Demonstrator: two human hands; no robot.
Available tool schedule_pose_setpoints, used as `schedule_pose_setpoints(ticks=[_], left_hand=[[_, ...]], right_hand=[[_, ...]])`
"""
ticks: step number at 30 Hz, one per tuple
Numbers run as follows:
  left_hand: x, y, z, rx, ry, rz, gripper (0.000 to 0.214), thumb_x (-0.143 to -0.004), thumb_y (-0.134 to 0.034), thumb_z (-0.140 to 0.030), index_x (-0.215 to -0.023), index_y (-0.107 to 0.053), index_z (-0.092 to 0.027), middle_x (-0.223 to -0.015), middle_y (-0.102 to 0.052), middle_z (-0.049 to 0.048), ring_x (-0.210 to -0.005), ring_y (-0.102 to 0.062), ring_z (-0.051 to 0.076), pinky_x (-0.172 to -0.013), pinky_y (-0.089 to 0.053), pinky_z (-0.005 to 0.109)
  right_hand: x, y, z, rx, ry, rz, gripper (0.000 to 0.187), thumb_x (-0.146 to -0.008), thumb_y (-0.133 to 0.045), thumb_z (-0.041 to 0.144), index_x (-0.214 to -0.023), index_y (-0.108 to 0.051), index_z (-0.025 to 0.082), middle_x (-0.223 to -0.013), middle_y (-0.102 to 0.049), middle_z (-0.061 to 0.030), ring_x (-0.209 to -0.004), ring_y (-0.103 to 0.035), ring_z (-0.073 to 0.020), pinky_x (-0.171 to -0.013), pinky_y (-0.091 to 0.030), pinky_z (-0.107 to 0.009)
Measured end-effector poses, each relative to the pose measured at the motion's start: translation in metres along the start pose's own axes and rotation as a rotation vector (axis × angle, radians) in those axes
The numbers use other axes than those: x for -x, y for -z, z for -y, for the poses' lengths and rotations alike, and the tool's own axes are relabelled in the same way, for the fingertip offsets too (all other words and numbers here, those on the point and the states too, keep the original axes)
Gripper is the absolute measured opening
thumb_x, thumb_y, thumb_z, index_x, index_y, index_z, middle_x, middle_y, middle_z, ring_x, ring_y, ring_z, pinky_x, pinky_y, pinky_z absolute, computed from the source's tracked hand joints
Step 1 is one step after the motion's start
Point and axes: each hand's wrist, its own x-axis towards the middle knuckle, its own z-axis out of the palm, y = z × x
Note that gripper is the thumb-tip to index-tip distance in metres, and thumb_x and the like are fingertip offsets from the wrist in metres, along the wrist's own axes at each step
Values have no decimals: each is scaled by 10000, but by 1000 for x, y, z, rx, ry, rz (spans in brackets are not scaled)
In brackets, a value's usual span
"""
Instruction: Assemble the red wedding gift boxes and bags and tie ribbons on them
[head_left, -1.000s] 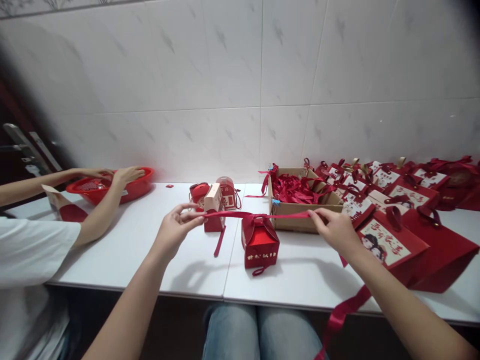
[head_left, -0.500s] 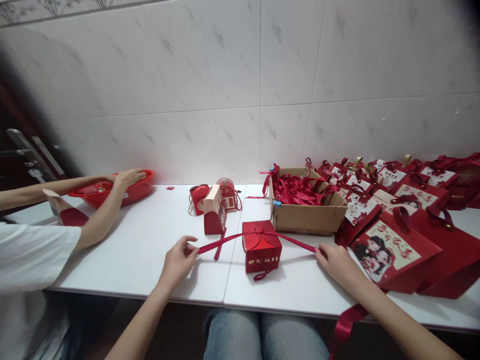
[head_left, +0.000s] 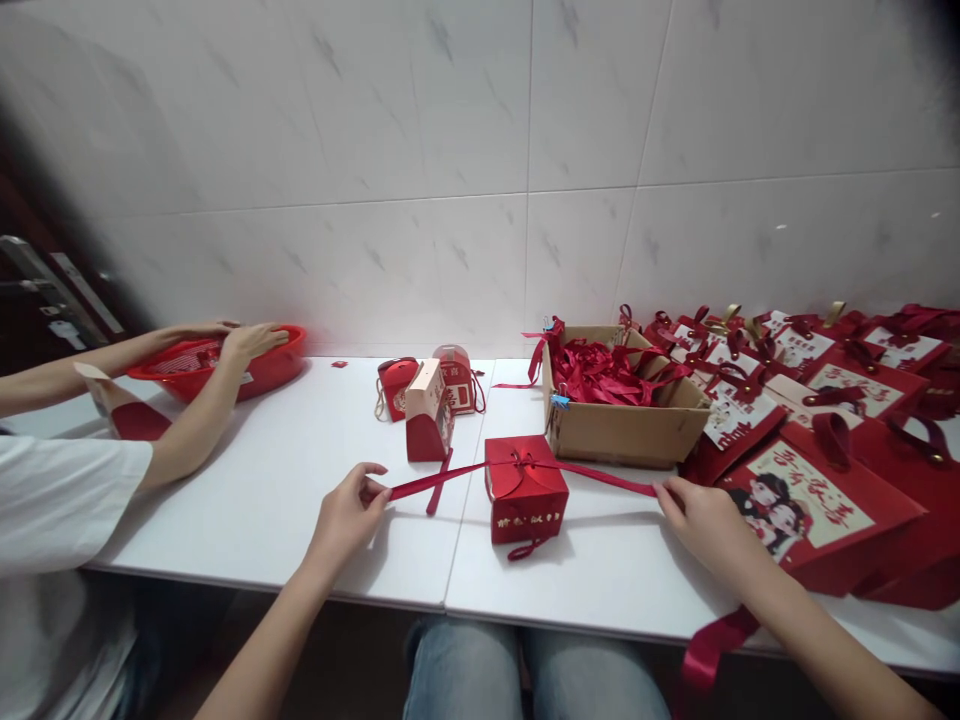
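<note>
A small red gift box (head_left: 529, 500) with gold lettering stands on the white table (head_left: 300, 500) in front of me. Dark red ribbon (head_left: 600, 477) crosses its top, with a knot or crossing at the middle. My left hand (head_left: 352, 515) pinches one end, stretched out to the left of the box. The other side of the ribbon is pinched by my right hand (head_left: 701, 520), and a long tail hangs below that wrist over the table edge. A thin cord loop (head_left: 529, 549) lies at the foot of the box.
Behind the gift box stands a cardboard box (head_left: 626, 435) full of red ribbons. Several red gift bags (head_left: 832, 500) crowd the right side. Small red boxes (head_left: 430, 425) stand left of centre. At far left, a co-worker's hands (head_left: 255, 340) reach into a red basin (head_left: 270, 378).
My right hand has moved further right, drawing its side of the ribbon longer. My left hand has shifted slightly left, still pinching its end. The view has tilted down a little.
</note>
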Motion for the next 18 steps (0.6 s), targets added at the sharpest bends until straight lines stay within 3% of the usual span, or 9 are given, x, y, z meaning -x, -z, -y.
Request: schedule_pose_setpoints(ticks=[5, 7, 10, 12, 14, 16, 18], left_hand=[[8, 2, -27, -16, -78, -71, 434, -730, -586, -497, -1054, -579, -208, -1204, -630, 126, -1104, -599, 319, -894, -490, 426], [11, 2, -52, 31, -150, -34, 397, -778, -579, -494, -1064, -588, -219, -1194, -628, 99, -1132, -580, 295, -951, -467, 420], [13, -3, -95, 114, -218, 133, 287, -830, -564, -460, -995, -620, -232, -1112, -655, 68, -1068, -607, 259, -934, -481, 387], [13, -9, -119, 121, -232, 250, 293, -845, -551, -463, -1005, -630, -230, -1100, -653, 79, -1022, -621, 265, -909, -494, 402], [13, -16, -135, 86, -252, 314, 301, -840, -564, -455, -1027, -639, -231, -1107, -642, 89, -1024, -618, 276, -915, -489, 418], [13, -23, -143, 41, -256, 341, 300, -830, -579, -432, -1052, -643, -241, -1119, -627, 92, -1024, -617, 280, -902, -495, 423], [12, -28, -145, 13, -235, 372, 305, -821, -583, -413, -1075, -642, -253, -1127, -617, 92, -1024, -618, 281, -871, -510, 418]], right_hand=[[-7, 39, 38, -133, 217, -79, 409, -921, -479, 383, -1193, -612, 107, -1162, -660, -178, -1004, -661, -281, -821, -523, -378], [-20, 64, 66, -203, 324, -52, 352, -947, -467, 389, -1148, -634, 154, -1122, -677, -130, -993, -656, -239, -830, -521, -349], [-48, 91, 106, -260, 504, 155, 275, -953, -466, 298, -884, -708, 187, -860, -714, -61, -736, -662, -161, -641, -500, -252], [-68, 96, 126, -254, 565, 293, 238, -916, -523, 255, -793, -713, 181, -720, -695, -37, -587, -619, -126, -519, -437, -212], [-83, 91, 140, -191, 539, 412, 144, -852, -607, 244, -769, -707, 183, -663, -673, -18, -518, -579, -111, -434, -360, -199], [-93, 83, 148, -141, 498, 509, 101, -787, -683, 293, -795, -697, 194, -660, -662, -4, -522, -575, -114, -410, -321, -196], [-97, 76, 150, -127, 488, 571, 198, -730, -733, 366, -830, -680, 205, -669, -652, 8, -551, -585, -124, -422, -326, -194]])
